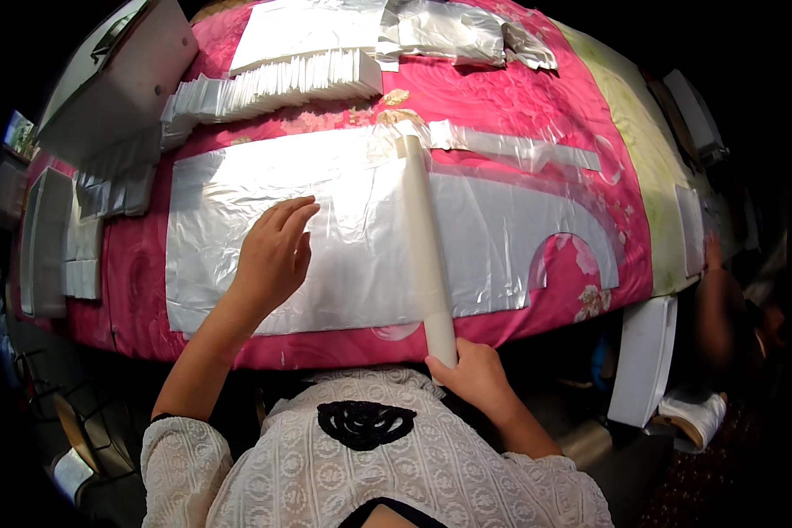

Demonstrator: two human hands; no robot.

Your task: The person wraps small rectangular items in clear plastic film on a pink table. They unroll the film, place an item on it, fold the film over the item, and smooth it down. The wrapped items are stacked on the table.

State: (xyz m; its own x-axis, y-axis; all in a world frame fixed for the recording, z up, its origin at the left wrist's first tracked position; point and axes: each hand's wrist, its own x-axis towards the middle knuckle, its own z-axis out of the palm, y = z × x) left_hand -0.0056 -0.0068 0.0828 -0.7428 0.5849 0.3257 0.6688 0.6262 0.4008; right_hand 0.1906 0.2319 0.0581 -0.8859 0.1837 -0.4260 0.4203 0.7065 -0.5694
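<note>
A flat layer of white plastic bags (pixel 229 238) lies across the pink flowered cloth in front of me, its right end cut in a curve like a bag handle. Over it, running away from me, rests a long off-white tube (pixel 427 246). My right hand (pixel 475 374) is closed around the tube's near end at the table edge. Above the left part of the bags, my left hand (pixel 280 246) is raised, empty, with its fingers loosely bent and the thumb apart. Beyond the tube's far end lies a narrow strip of clear and white plastic (pixel 519 148).
Behind the bags stands a long row of folded white packets (pixel 273 88). More white plastic (pixel 449 31) lies at the back. A large white box (pixel 119 84) is at the far left, and a white tray (pixel 46 242) nearer. Another person's arm (pixel 717 299) shows at right.
</note>
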